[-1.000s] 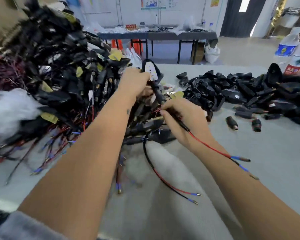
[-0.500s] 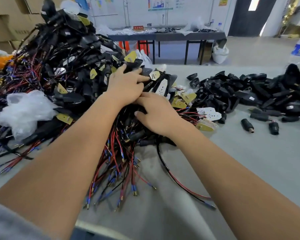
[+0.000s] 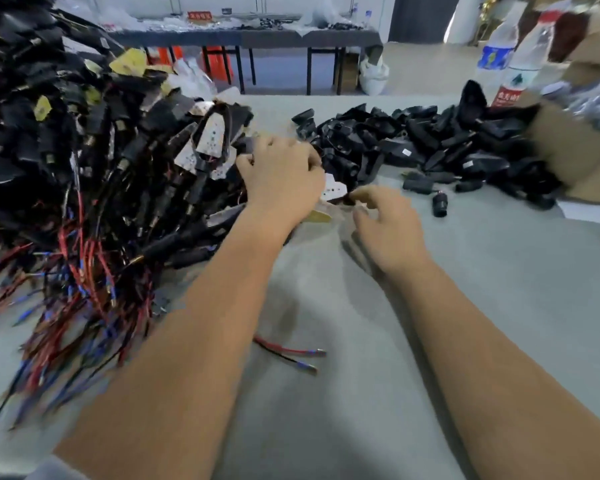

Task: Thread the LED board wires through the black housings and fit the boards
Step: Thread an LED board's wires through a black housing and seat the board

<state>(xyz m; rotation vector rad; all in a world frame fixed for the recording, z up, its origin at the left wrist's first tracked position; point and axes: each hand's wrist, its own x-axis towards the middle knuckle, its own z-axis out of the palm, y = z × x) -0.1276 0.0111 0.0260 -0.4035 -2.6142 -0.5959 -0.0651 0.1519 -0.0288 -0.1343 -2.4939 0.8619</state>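
The likeliest slip here is picking up more than one piece at once: the loose LED boards lie right at the edge of a tall pile of finished units whose red and black wires spill over the table, and a lead hooked by a finger could drag neighbours along or pull at a solder joint. A second risk is the blur of the moment; both hands are hard to read, so a reach made in haste could close on a board's edge and bend it, or knock the small black caps lying nearby. The left hand is knuckles-up with its fingers curled down over the spot where the pile meets the loose boards; what its grip closes on, if anything, I cannot tell, since the fingertips are hidden under the hand. The right hand hovers just beside it with fingers loosely bent and apart, pinching nothing that shows. A white board lies between the two hands, touching or nearly touching the left one, with a yellowish board just below the left wrist. The empty black housings are heaped beyond the right hand, near but not touched. One pair of wire ends shows from under the left forearm.
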